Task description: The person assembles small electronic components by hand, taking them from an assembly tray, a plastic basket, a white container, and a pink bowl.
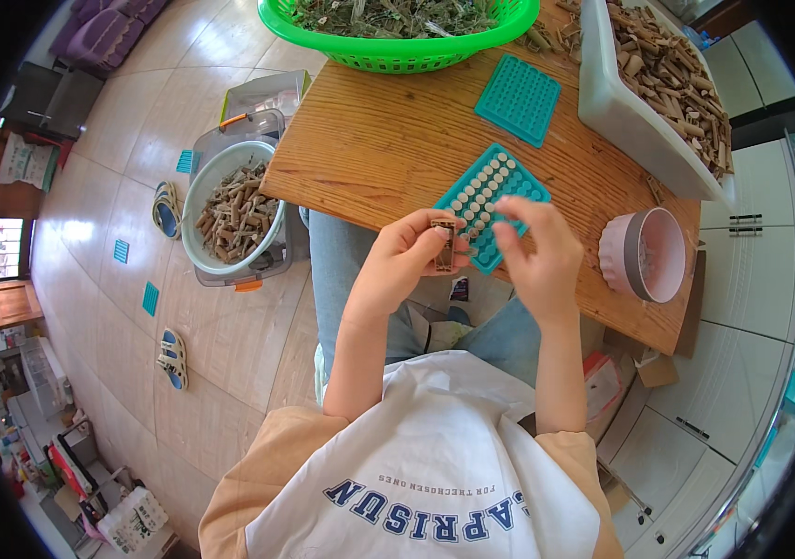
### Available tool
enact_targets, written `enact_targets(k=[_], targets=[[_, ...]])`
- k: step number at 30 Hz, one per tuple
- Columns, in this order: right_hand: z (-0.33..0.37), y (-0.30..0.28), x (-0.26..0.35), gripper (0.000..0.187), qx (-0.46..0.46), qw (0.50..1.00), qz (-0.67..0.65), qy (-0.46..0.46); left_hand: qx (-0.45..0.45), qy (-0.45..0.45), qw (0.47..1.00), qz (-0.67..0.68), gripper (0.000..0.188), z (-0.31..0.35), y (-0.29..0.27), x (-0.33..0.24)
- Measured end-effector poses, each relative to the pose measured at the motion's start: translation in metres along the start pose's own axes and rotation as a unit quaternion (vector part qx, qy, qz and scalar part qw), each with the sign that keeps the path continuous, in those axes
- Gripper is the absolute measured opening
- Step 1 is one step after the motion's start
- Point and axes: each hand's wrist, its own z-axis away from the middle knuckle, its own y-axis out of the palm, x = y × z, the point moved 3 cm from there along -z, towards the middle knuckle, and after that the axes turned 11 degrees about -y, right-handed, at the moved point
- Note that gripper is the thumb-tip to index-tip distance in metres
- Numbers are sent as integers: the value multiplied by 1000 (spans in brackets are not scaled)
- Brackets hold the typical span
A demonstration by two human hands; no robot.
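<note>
My left hand [397,261] is closed around a small brown oblong piece [443,250] with a dark, hollow-looking middle, held upright just off the table's near edge. Its exact kind is too small to tell. To the right, my right hand [547,256] is raised over the near side of a teal pitted tray [519,182], thumb and forefinger apart, and I see nothing between them. Rows of round whitish pieces [484,184] sit in that tray's pits. Part of the tray is hidden behind my fingers.
A second teal tray [519,98] lies farther back on the wooden table [370,140]. Behind stands a green basket [397,58] of dried plant bits; a white bin [640,130] of brown pieces and a pink pot [616,252] are rightward. A pale basin [194,233] stands leftward on the floor.
</note>
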Motion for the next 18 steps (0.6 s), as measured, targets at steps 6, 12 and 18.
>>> enact_targets(k=[6, 12, 18], targets=[[-2, 8, -36, 24, 30, 993, 13, 117, -39, 23, 999, -15, 21, -1, -8, -1], [1, 18, -40, 24, 101, 986, 37, 129, -37, 49, 998, -28, 22, -1, -9, 0], [1, 22, -37, 22, 119, 983, 20, 136, -28, 66, 997, -27, 24, 1, -8, -4]])
